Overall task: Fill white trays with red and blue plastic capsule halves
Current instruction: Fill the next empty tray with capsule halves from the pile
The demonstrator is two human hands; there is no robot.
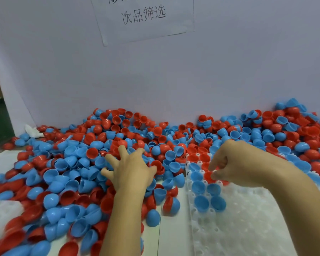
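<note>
A big heap of loose red and blue capsule halves (78, 169) covers the table from the left to the back wall. A white tray (248, 218) lies at the right front, with several blue halves (201, 202) and red halves (198, 158) seated in its far left pockets. My left hand (131, 169) lies palm down on the heap with its fingers spread, the thumb touching a red half (158, 166). My right hand (235, 163) hovers over the tray's far rows, fingers curled, pinching a red half (209, 177) at a pocket.
A second white tray (2, 213) shows at the left edge, partly under the halves. A pale wall with a printed paper sign (144, 17) closes the back. More halves (294, 130) pile against the wall at the right. A crumpled white cloth (32, 131) lies at the far left.
</note>
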